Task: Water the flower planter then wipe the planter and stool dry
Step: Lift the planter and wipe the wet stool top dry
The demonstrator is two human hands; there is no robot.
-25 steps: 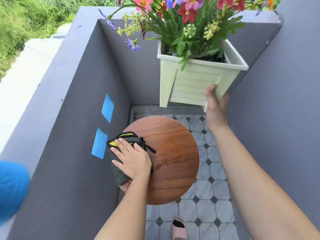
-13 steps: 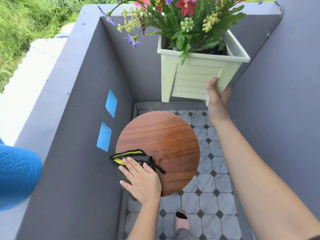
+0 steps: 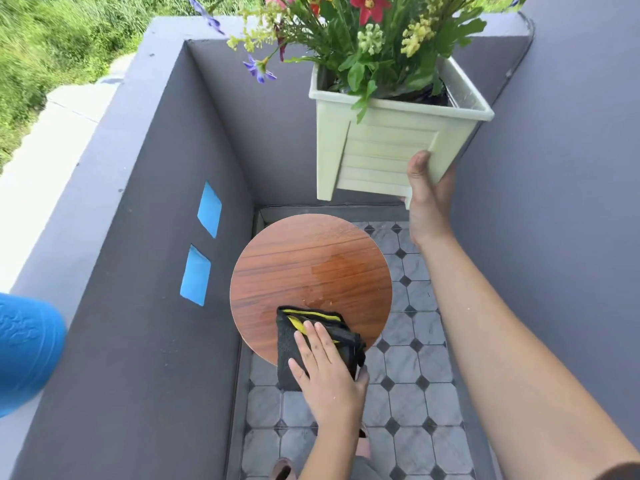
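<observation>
A round wooden stool top [image 3: 304, 265] stands below me, with a wet patch near its middle and right. My left hand [image 3: 329, 372] presses flat on a folded black cloth with yellow trim [image 3: 311, 336] at the stool's near edge, the cloth hanging partly over it. My right hand [image 3: 427, 199] grips the lower right corner of a pale cream square planter [image 3: 384, 147], held in the air above and behind the stool. Red, purple and yellow flowers [image 3: 363, 32] fill the planter.
Dark grey walls [image 3: 138, 271] enclose the narrow spot on three sides, with two blue squares [image 3: 202, 244] on the left wall. Grey tiled floor [image 3: 415, 375] shows right of the stool. A blue rounded object [image 3: 24, 351] sits on the left ledge. A shoe [image 3: 282, 471] is below.
My left hand has slid the cloth from the stool's left side around to its near edge. The planter stays lifted in my right hand.
</observation>
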